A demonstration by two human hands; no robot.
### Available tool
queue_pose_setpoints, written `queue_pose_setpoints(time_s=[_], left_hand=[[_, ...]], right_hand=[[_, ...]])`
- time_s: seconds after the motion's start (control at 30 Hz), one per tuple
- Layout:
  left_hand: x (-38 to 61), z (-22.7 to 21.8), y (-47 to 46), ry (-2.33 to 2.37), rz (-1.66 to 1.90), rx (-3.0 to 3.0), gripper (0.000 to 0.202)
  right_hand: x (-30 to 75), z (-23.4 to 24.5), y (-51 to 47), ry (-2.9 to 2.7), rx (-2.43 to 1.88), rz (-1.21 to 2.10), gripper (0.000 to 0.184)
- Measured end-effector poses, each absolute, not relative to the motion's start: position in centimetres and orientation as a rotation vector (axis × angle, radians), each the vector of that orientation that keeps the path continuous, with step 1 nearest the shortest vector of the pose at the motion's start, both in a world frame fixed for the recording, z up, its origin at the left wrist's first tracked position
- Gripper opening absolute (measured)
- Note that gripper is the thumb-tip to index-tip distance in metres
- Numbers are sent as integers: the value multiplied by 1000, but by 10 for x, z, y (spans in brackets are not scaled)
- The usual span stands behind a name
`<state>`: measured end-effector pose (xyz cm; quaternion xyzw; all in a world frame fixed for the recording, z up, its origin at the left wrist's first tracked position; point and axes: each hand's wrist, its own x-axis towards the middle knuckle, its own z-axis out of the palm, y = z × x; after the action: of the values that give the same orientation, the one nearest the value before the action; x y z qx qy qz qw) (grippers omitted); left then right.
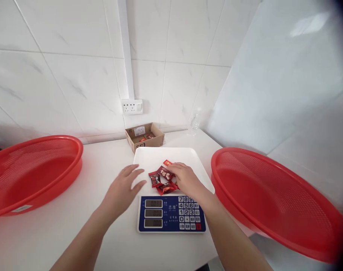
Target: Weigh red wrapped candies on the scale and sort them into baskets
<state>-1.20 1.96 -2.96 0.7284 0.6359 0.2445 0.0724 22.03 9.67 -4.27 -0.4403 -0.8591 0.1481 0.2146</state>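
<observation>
A blue electronic scale (171, 217) with a white weighing tray (154, 160) stands in front of me. Several small red snack packets (161, 180) lie on the tray's near side. My right hand (186, 180) rests on the packets with its fingers curled over them. My left hand (123, 190) hovers open at the tray's left edge, fingers spread, holding nothing.
One large red mesh basket (32, 173) sits at the left, another red basket (273, 203) at the right. A small cardboard box (144, 138) with more red packets stands against the tiled wall, below a wall socket (132, 107). A clear bottle (193, 124) stands in the corner.
</observation>
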Motion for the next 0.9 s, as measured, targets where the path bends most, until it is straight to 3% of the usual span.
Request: queue_pose_setpoints(time_s=[0.13, 0.3, 0.47, 0.9], left_hand=[[-89, -32, 6, 2451, 849, 2126, 46], [-159, -38, -32, 2916, 402, 1659, 53], [-146, -38, -40, 2826, 338, 1671, 43], [-33, -22, -28, 2007, 482, 2082, 47]], right_hand=[[252, -50, 67, -2174, -1131, 371, 40], [290, -74, 36, -1978, -1197, 175, 26], [293, -83, 35, -1976, -1223, 117, 29], [254, -61, 27, -2016, -1066, 182, 23]])
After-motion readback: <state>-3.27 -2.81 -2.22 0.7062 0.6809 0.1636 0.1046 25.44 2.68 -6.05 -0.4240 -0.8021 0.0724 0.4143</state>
